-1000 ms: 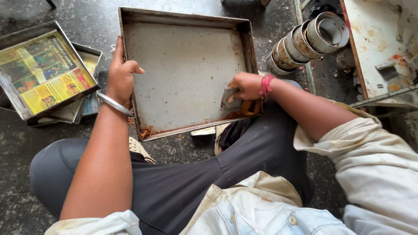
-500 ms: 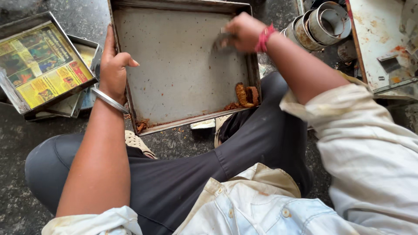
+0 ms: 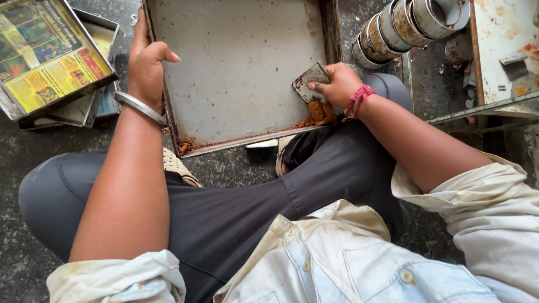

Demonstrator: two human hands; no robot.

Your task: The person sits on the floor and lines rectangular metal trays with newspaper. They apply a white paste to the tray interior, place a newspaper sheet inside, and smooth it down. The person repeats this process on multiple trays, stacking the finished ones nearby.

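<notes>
the big square metal tray [image 3: 236,62] lies on the ground just ahead of the person's knees, and most of its floor looks scraped bare and grey. the right hand [image 3: 336,84] is closed around a small flat metal scraper [image 3: 311,78], whose blade rests on the tray floor near the right wall, with a small heap of orange-brown residue [image 3: 320,111] gathered just below the hand in the near right corner. the left hand [image 3: 147,59] grips the tray's left rim, fingers over the edge and thumb inside, steadying it. judging by how things lie, the scraping is largely done: what is left is a thin crust along the near edge and a little clump in the near left corner [image 3: 184,147], though the far end of the tray runs out of view, so that part cannot be told. stacked round tins [image 3: 393,28] lie to the right, and printed flat boxes [image 3: 48,56] to the left.
</notes>
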